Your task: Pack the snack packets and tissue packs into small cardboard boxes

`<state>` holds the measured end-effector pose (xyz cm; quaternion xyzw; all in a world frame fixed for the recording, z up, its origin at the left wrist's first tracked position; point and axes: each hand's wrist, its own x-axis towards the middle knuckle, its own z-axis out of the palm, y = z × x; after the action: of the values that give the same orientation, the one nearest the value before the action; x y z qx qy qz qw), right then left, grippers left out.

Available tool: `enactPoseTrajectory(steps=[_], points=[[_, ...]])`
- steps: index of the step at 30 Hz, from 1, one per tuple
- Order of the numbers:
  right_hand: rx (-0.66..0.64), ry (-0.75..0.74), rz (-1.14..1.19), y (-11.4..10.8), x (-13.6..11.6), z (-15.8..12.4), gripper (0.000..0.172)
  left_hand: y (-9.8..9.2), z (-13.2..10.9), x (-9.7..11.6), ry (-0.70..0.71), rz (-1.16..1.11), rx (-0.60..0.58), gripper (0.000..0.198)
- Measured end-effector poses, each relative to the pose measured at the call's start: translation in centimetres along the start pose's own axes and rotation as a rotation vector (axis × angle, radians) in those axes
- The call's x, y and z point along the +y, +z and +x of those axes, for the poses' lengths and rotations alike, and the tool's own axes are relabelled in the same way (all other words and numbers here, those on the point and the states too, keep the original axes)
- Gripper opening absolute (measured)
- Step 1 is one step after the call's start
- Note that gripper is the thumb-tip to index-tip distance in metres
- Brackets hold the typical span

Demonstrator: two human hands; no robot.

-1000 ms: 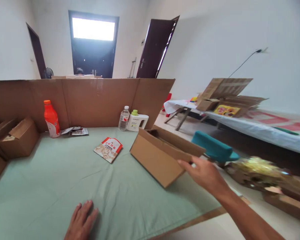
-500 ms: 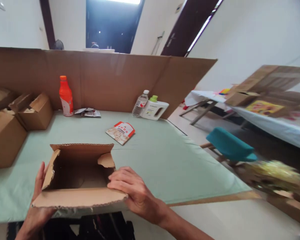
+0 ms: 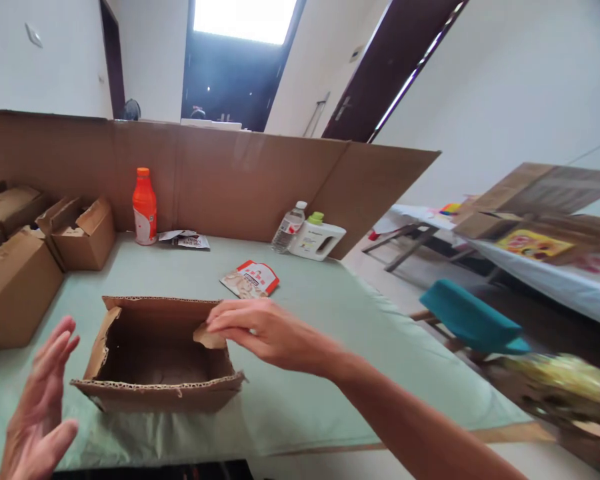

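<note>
One wide table point(image 3: 330, 347) under a pale green cloth fills the lower half of the frame, and a tall cardboard screen point(image 3: 230, 180) stands along its far edge. Left of centre, near the table's front edge, an open cardboard box point(image 3: 160, 393) sits mouth up. The right hand point(image 3: 265, 330) reaches in from the lower right and pinches the small ragged side flap point(image 3: 207, 337) at the box's right inner edge between thumb and fingertips. The left hand point(image 3: 40, 393) hovers in the lower left corner, fingers spread, clear of the box. To my eye the flap would bend cleaner if gripped close to its crease, with the free hand steadying the left wall, since so light a box looks apt to slide. Further back stands an orange bottle point(image 3: 145, 207), and a packet point(image 3: 250, 279) lies flat.
</note>
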<state>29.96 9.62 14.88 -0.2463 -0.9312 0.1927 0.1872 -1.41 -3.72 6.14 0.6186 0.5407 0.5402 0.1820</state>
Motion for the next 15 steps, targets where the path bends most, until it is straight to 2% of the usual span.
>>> enactPoseTrajectory(steps=[2, 4, 6, 9, 11, 13, 15], points=[[-0.269, -0.030, -0.211, 0.9, -0.3, 3.0, 0.018, -0.9, 1.2, 1.3, 0.191, 0.162, -0.104, 0.052], [-0.471, -0.052, -0.437, 2.4, -1.1, 5.4, 0.013, -1.5, 2.6, 2.2, 0.396, 0.389, -0.294, 0.049], [-0.580, -0.052, -0.617, 4.0, -2.1, 7.0, 0.016, -1.5, 4.1, 2.7, 0.612, 0.594, -0.429, 0.054], [-0.681, -0.019, -0.744, 4.8, -3.0, 7.9, 0.015, -1.1, 6.2, 3.1, 0.850, 0.778, -0.451, 0.050], [-0.650, -0.023, -0.743, 3.8, -2.8, 7.4, 0.013, -0.9, 7.1, 3.0, 0.901, 0.851, -0.435, 0.040], [-0.504, 0.002, -0.712, 2.3, -1.8, 6.0, 0.015, -1.0, 7.2, 2.4, 0.895, 0.896, -0.396, 0.035], [-0.320, 0.124, -0.669, 1.2, -0.3, 3.7, 0.016, -1.3, 6.8, 1.3, 0.863, 0.911, -0.374, 0.035]])
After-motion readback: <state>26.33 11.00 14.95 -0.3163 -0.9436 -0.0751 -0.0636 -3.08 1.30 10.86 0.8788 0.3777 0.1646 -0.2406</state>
